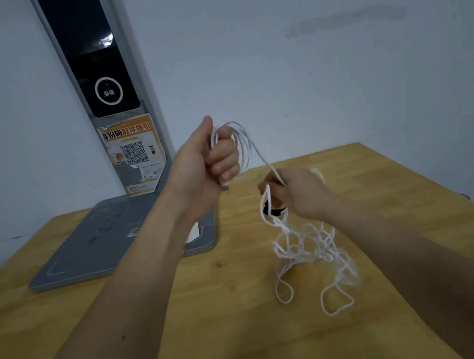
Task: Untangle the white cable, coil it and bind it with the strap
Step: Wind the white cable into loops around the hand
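- Left hand (211, 165) is up off the table, fist wrapped around a small bundle of finished loops of the white cable (303, 246); the loops fan out at its 3 o'clock side.
- Right hand (301, 193) sits lower, at about 4 o'clock from the left, fingers pinched on the strand that feeds the coil.
- That taut strand is the key line: it runs on a diagonal from the coil down to the right hand's pinch, long axis roughly 11 to 5 o'clock.
- Below the right hand, at its 6 o'clock, the rest of the cable hangs in a loose knotted mass, lowest loops reaching the wooden table (104, 329).
- The tangle lies nearer the right hand, so I judge that hand feeds slack while the left takes the next wrap.
- A dark band at the right hand's underside is possibly the strap (274, 212); too blurred to be sure.
- Count: one cable, one coil of several turns, one tangle, one likely strap, two hands.
- Grey tablet-like slab (107, 240) lies at 9 o'clock, well apart.
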